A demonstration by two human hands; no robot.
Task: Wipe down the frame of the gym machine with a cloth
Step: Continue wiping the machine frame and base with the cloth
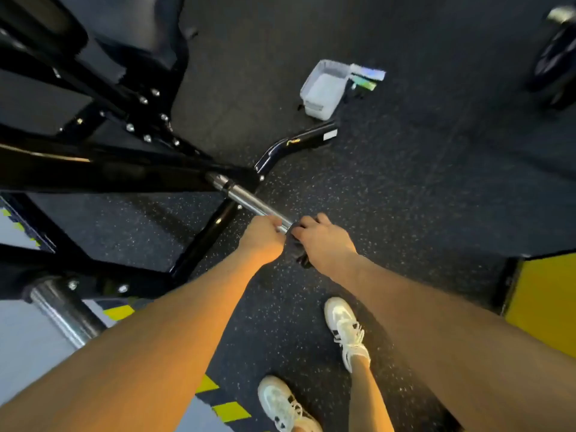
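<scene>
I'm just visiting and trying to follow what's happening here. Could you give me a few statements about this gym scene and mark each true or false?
1. Both hands are at the end of the chrome bar. True: the left hand grips it, and the right hand is beside it.
2. The right hand holds a white cloth. False: the cloth under that hand is dark.
3. A white plastic tray sits on the floor beyond the black machine frame. True.
4. The person is barefoot. False: white sneakers with dark stripes are on both feet.
5. The floor is bare wood. False: it is dark speckled rubber flooring.
</scene>
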